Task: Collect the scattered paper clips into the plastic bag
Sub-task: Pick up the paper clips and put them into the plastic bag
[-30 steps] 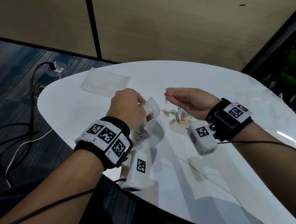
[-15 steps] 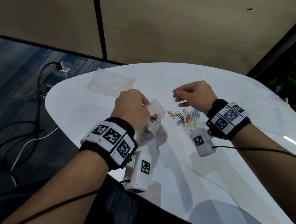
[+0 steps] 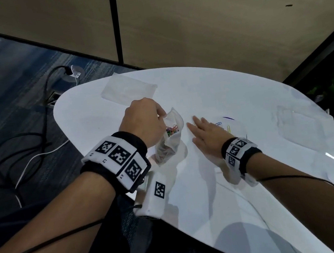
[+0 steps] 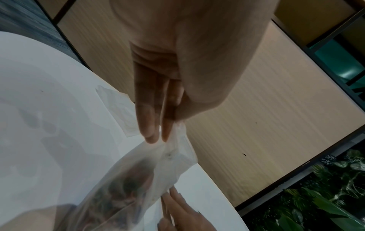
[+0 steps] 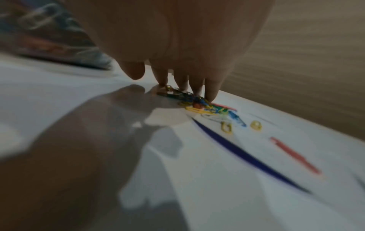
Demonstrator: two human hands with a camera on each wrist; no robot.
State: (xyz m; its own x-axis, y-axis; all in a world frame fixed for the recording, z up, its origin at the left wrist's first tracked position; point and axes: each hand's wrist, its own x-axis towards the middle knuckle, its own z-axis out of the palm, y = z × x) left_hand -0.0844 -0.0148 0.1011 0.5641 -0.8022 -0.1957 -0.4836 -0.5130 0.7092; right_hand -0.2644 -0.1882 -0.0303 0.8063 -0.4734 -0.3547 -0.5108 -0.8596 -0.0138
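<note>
White table (image 3: 235, 181) by tan wall panels (image 3: 211, 22); left fingers (image 4: 150, 132) pinch bag (image 3: 172, 138), right fingers (image 5: 211, 92) flat on clips (image 5: 197, 104).

paper clips (image 5: 199, 103): smeared by blur at the right hand's fingertips (image 5: 211, 95); their count is unreadable
plastic bag (image 4: 138, 176): contents under the left hand's fingers (image 4: 148, 125) are a murky blur
right hand (image 4: 183, 215): cut off at the picture's edge

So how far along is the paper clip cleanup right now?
Partly done. Some clips already sit inside the plastic bag, which the left hand pinches open at its rim. The right hand lies flat, fingers on the pile of loose clips. Several strays remain on the white table.
</note>
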